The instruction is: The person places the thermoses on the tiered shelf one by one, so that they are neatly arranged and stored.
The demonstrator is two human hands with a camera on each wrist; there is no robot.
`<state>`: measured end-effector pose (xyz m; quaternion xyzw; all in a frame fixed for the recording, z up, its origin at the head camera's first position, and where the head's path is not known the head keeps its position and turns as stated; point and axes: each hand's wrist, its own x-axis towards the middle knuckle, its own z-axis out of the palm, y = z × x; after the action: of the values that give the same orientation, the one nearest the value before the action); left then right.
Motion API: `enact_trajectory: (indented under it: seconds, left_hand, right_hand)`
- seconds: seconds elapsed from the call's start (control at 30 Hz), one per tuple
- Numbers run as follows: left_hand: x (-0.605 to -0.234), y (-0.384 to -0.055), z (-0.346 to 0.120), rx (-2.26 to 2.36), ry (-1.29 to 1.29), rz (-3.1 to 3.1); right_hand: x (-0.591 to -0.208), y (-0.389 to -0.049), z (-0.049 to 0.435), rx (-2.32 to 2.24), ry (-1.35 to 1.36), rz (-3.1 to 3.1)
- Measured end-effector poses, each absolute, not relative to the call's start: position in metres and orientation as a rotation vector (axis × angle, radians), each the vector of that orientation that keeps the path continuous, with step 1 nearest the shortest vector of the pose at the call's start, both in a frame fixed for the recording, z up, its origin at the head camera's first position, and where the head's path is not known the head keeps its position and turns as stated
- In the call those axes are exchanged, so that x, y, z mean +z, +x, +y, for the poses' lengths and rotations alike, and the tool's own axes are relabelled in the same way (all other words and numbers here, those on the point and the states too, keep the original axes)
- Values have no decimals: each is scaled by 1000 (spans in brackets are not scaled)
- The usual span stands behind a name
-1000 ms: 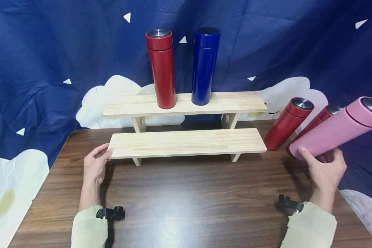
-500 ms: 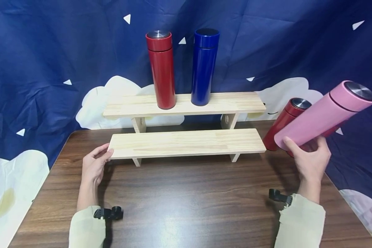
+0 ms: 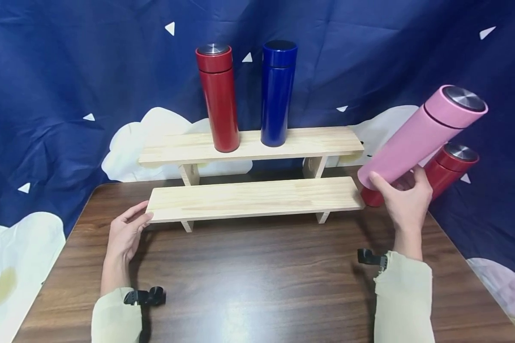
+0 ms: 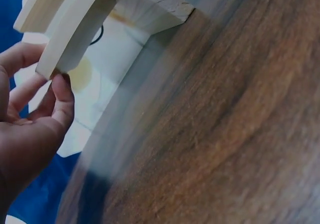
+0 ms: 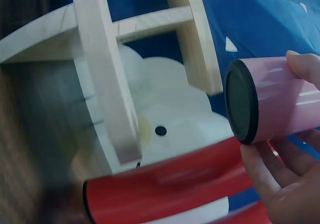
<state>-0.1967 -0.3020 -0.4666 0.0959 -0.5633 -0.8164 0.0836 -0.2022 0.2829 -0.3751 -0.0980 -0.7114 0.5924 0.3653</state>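
Observation:
My right hand (image 3: 405,197) grips a pink thermos flask (image 3: 412,143) near its base, tilted with its steel lid up and to the right. In the right wrist view the flask's dark base (image 5: 241,101) is off any surface, beside the end of the wooden rack. My left hand (image 3: 126,233) pinches the left end of the rack's lower shelf (image 3: 257,197) between thumb and fingers; the left wrist view shows the thumb (image 4: 62,96) under the board's corner. On the upper shelf (image 3: 322,140) a red thermos (image 3: 221,109) and a blue thermos (image 3: 278,100) stand upright.
Behind the pink flask, a red thermos (image 3: 448,169) stands at the right of the brown table (image 3: 257,276); another red thermos (image 3: 371,196) is mostly hidden. A dark blue curtain (image 3: 90,62) with white cloud shapes hangs behind the rack.
My right hand has carried the pink flask up and leftward, away from the standing red flasks toward the rack's right end. The left hand keeps its hold on the lower shelf.

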Motion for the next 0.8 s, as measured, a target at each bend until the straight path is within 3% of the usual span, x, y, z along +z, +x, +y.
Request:
enact_trajectory:
  seconds: [0.8]
  left_hand:
    - [-474, -197, -308, -2428, 198, -1737]
  right_hand:
    - [-342, -264, 254, 1444, -175, -1949]
